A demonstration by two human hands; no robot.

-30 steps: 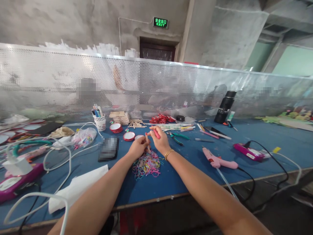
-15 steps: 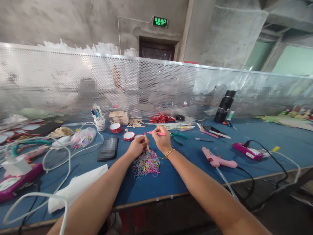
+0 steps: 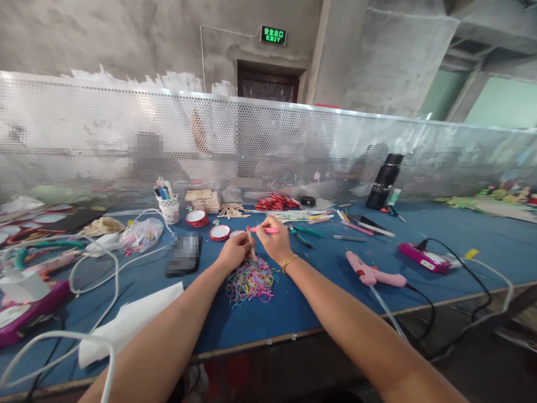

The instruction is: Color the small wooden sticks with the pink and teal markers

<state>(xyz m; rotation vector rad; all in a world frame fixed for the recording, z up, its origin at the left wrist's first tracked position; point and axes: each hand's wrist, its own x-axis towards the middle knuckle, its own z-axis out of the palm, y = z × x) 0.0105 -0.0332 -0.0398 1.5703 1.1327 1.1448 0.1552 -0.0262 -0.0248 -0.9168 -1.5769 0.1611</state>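
Note:
My left hand (image 3: 235, 252) pinches a flat wooden craft stick (image 3: 251, 245), held nearly upright, its top end coloured red. In my right hand (image 3: 274, 239) is a pink-red marker pen (image 3: 265, 230), its tip at the top of the stick. A heap of colourful tangled cords (image 3: 250, 284) lies on the blue table just below both hands. Close behind my left hand are round red-rimmed pieces with white faces (image 3: 220, 232).
Green-handled pliers (image 3: 302, 235) lie right of my hands, a pink glue gun (image 3: 373, 272) farther right. A phone (image 3: 183, 255) and white paper (image 3: 130, 324) are on the left. A pen cup (image 3: 169, 209), wooden sticks (image 3: 232, 211) and a black bottle (image 3: 385, 182) stand or lie toward the perforated screen.
The marker pen has moved slightly left, and its tip now meets the stick's top. My left hand keeps its hold on the stick. The view has shifted slightly.

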